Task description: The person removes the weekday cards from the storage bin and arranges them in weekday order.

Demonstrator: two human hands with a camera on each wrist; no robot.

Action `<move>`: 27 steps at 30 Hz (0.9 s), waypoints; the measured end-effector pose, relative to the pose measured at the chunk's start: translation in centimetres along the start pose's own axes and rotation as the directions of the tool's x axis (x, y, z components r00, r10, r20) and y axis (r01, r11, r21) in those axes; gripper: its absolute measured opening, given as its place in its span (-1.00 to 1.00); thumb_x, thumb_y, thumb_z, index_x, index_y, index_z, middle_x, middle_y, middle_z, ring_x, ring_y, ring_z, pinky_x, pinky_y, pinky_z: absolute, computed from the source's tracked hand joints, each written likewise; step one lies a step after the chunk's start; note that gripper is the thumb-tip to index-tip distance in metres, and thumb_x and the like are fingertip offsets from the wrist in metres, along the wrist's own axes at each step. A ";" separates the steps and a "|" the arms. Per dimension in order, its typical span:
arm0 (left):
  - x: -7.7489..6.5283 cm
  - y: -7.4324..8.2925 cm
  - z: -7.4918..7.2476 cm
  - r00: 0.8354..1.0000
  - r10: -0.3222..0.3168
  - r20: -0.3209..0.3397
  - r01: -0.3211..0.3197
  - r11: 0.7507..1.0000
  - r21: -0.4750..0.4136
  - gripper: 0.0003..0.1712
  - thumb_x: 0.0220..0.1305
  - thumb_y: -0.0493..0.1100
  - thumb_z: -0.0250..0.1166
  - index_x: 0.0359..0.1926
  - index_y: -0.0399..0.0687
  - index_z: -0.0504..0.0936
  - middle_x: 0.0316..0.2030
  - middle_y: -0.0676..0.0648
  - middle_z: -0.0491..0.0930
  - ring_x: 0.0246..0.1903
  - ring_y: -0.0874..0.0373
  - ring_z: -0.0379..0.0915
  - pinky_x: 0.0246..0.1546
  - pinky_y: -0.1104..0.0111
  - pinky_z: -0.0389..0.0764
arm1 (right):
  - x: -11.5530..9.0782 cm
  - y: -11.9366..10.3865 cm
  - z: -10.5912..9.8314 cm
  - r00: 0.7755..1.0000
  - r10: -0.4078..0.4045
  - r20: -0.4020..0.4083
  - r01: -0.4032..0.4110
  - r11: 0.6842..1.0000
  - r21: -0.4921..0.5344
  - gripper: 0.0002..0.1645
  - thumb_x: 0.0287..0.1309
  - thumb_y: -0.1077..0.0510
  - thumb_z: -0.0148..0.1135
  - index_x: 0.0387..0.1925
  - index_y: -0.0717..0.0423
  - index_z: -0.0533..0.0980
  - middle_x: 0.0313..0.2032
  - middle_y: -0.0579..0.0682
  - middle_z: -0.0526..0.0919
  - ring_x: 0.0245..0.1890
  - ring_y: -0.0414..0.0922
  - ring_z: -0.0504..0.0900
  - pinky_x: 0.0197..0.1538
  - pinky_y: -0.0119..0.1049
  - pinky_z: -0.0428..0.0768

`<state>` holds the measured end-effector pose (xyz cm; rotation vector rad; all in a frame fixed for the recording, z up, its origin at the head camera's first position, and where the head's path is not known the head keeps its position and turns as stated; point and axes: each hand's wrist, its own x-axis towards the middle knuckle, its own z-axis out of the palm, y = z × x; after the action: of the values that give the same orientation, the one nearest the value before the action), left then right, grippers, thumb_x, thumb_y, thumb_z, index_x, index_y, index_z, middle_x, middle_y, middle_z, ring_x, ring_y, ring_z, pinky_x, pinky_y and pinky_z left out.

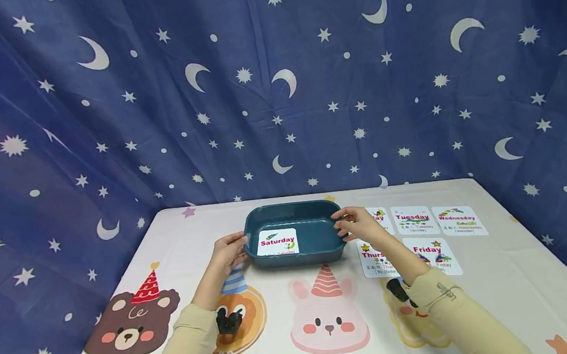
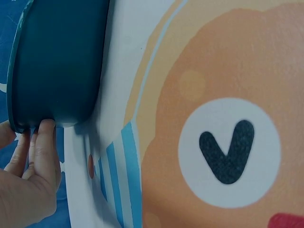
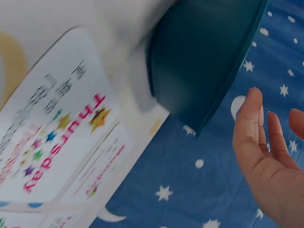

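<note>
A dark teal plastic basin stands on the table. Inside it, a white card reading "Saturday" lies at the left. My left hand holds the basin's left end, thumb at the rim and fingertips against the outer wall; the left wrist view shows these fingers touching it. At the other end is my right hand, its fingers loosely bent near the right rim. In the right wrist view a gap separates these fingers from the basin.
Right of the basin lie several weekday cards: Tuesday, Wednesday, Friday, Thursday, and one partly hidden, ending in "day". The white tablecloth has printed animals. A blue star-and-moon curtain hangs behind.
</note>
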<state>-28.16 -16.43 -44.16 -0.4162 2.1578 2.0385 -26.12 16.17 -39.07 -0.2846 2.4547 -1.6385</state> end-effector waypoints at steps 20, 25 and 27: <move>0.3 0.8 -0.1 1.000 -0.022 -0.021 0.022 1.000 -0.012 -0.52 0.33 -0.26 0.14 0.23 -0.31 0.38 0.00 -0.25 0.51 -0.37 0.24 0.55 -0.44 0.51 0.61 | 5.2 -1.2 5.3 0.973 0.212 0.095 -0.212 0.977 -0.008 -0.53 0.24 0.30 0.09 0.17 0.37 0.36 0.08 0.29 0.45 -0.01 0.13 0.60 -0.10 -0.15 0.67; 0.1 0.8 -0.3 1.000 -0.022 -0.016 0.021 1.000 -0.008 -0.52 0.32 -0.26 0.14 0.23 -0.32 0.37 0.05 -0.31 0.49 -0.37 0.23 0.56 -0.44 0.51 0.62 | 5.9 -1.1 6.5 0.960 0.254 0.121 -0.257 0.966 0.015 -0.54 0.25 0.28 0.08 0.16 0.39 0.35 0.15 0.32 0.42 0.03 0.15 0.57 -0.06 -0.14 0.64; 0.1 0.7 -0.3 1.000 -0.021 -0.010 0.021 1.000 -0.005 -0.52 0.33 -0.26 0.13 0.24 -0.33 0.37 0.06 -0.31 0.48 -0.38 0.25 0.56 -0.43 0.51 0.62 | 6.0 -0.8 6.8 0.960 0.249 0.132 -0.254 0.967 0.026 -0.56 0.27 0.27 0.08 0.14 0.39 0.36 0.11 0.31 0.45 -0.01 0.14 0.58 -0.08 -0.17 0.65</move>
<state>-28.43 -16.75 -43.46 -0.4486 2.1454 2.0357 -30.15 8.31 -41.18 -0.0647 2.2525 -1.5132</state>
